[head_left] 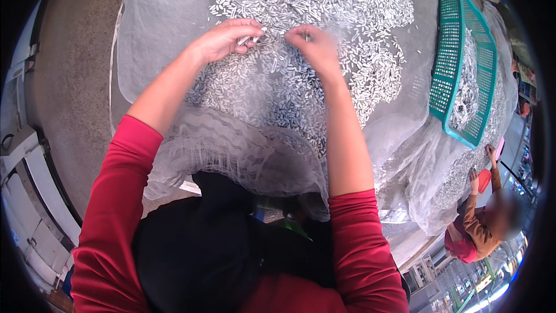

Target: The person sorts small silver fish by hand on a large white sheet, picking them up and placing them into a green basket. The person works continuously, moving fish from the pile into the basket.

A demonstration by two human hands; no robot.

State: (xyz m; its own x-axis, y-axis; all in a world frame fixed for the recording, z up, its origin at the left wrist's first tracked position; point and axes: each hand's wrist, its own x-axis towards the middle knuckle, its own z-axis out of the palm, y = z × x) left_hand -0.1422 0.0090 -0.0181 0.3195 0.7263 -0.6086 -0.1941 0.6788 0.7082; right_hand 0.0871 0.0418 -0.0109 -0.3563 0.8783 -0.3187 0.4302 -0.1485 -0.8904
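A broad heap of small pieces [301,0], silvery-white, slim and oblong like tiny metal pins, lies spread over a sheet of fine white mesh [145,17] that covers the tabletop [75,69], a speckled grey stone-like surface. The mesh is sheer and soft, bunching into wavy folds at the near edge. The left hand [223,39] rests at the near side of the heap, its fingers [250,29] curled and pinched on a few of the pieces. The right hand [314,46] is just beside it, fingers closed on one small piece at the tips. Both arms wear red sleeves [119,197] pushed up over the forearms. To the right a teal plastic basket [457,58], rectangular with a perforated lattice wall, sits tilted on the mesh and holds more of the same pieces. Beyond it, at the lower right, another person [478,220] in an orange-brown top works at a second heap.
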